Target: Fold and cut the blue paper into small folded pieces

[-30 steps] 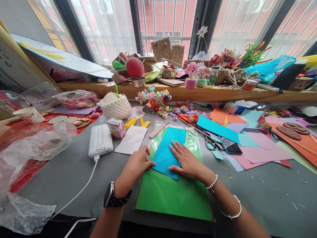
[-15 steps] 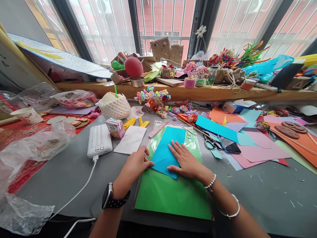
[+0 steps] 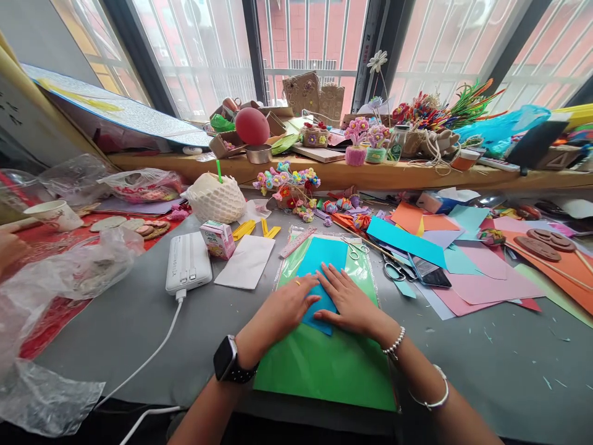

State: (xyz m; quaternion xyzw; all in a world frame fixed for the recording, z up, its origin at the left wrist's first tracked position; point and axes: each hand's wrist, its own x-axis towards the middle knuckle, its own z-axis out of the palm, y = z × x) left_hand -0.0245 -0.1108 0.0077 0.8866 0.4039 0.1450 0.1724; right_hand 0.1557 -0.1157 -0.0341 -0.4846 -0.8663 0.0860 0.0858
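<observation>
A blue sheet of paper (image 3: 322, 252) lies on a green pack of paper in a clear sleeve (image 3: 324, 371). My right hand (image 3: 354, 304) rests flat on the blue sheet, its fingers spread. From the left, my left hand (image 3: 288, 309) reaches over the same sheet, its fingers stretched out on the surface and close to my right fingers. The sheet's left part is folded over, and both hands cover much of its middle. Small scissors (image 3: 357, 249) and a pink patterned strip (image 3: 298, 242) lie at the top of the green pack.
Left stand a white power bank (image 3: 188, 262) with its cable, a pink drink carton (image 3: 217, 240) and a netted coconut (image 3: 215, 199). Right lie dark scissors (image 3: 393, 269), a phone (image 3: 430, 272) and coloured paper (image 3: 491, 284). Another person's blurred hand (image 3: 6, 248) shows at the left edge.
My left hand has moved right from the sheet's left edge onto its middle, and the left part is now folded over. My right hand stays put. Another person's hand has appeared at left.
</observation>
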